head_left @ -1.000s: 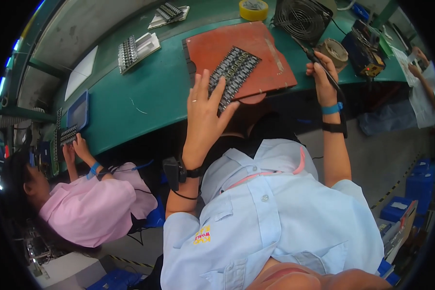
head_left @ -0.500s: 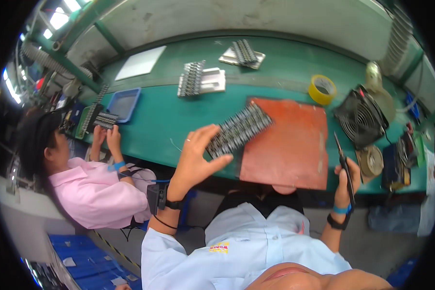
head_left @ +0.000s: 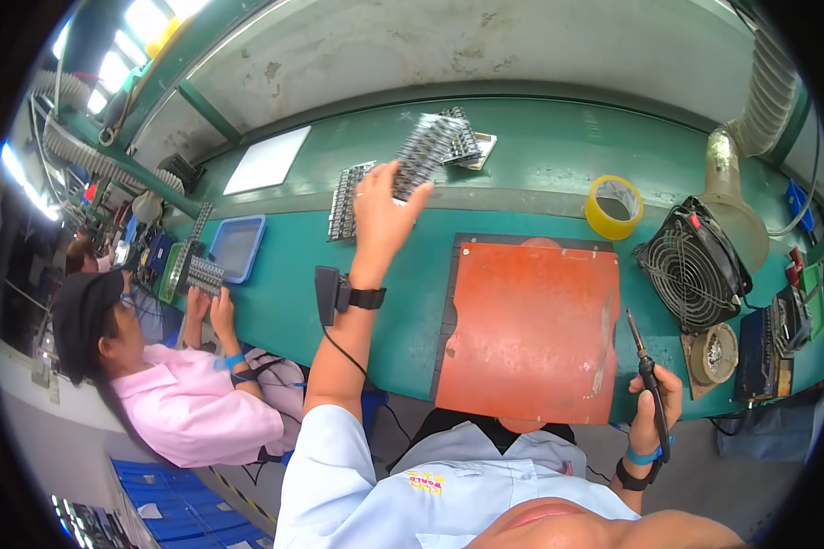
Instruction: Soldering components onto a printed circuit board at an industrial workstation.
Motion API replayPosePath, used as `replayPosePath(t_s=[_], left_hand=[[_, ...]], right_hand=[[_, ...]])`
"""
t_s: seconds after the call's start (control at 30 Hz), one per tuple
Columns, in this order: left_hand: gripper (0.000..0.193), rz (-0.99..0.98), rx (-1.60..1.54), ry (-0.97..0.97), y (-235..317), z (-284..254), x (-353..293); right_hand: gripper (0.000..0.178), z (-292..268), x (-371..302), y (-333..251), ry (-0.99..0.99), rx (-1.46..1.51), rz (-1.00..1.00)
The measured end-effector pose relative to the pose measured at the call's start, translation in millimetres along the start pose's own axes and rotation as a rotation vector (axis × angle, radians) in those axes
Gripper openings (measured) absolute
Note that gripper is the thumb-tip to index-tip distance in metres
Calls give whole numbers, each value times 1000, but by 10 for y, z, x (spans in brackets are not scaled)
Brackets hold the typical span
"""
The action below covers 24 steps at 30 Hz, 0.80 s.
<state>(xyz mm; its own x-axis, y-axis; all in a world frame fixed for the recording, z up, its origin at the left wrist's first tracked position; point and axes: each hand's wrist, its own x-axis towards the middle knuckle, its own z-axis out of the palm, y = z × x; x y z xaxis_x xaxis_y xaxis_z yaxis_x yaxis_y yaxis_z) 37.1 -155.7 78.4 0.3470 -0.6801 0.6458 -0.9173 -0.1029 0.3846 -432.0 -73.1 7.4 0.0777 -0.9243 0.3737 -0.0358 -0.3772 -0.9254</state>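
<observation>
My left hand [head_left: 382, 212] is stretched toward the back of the bench, gripping the near end of a panel of small circuit boards [head_left: 421, 156], which is blurred by motion. Just beyond it, a similar board panel [head_left: 464, 137] lies on a whitish tray [head_left: 487, 149]. Another board panel [head_left: 346, 201] sits to the left of my wrist. At the right, my right hand [head_left: 659, 403] is closed around a soldering iron [head_left: 647, 366], its tip pointing up and away from me. Between my arms lies a reddish-orange mat [head_left: 533, 329] with nothing held over it.
A yellow tape roll [head_left: 613, 208], a black fan [head_left: 691, 265] and a round tin [head_left: 712, 355] stand at the right. At the left are a blue tray [head_left: 238, 249], a white sheet [head_left: 267, 160] and a co-worker in pink [head_left: 197, 403] holding a board panel [head_left: 204, 274].
My left hand has carried the board panel from above the mat to the far left, near the other panels. The soldering iron stays in my right hand. The view has shifted.
</observation>
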Motion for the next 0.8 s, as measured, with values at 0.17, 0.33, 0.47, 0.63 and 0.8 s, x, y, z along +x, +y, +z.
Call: replayPosePath(t_s=[0.17, 0.33, 0.47, 0.63, 0.8], left_hand=[[71, -2, -99, -63, 197, 409, 206], [76, -212, -255, -15, -27, 931, 684], [76, -235, -71, -7, -46, 1228, 908], [74, -299, 111, -77, -59, 1441, 932], [74, -287, 108, -118, -142, 1453, 943]], right_hand=[[42, -38, 20, 30, -37, 56, -3], [42, -23, 29, 3, -62, 56, 4], [41, 22, 31, -31, -47, 48, 23], [41, 29, 26, -43, -28, 41, 22], [41, 7, 34, -47, -36, 65, 27]])
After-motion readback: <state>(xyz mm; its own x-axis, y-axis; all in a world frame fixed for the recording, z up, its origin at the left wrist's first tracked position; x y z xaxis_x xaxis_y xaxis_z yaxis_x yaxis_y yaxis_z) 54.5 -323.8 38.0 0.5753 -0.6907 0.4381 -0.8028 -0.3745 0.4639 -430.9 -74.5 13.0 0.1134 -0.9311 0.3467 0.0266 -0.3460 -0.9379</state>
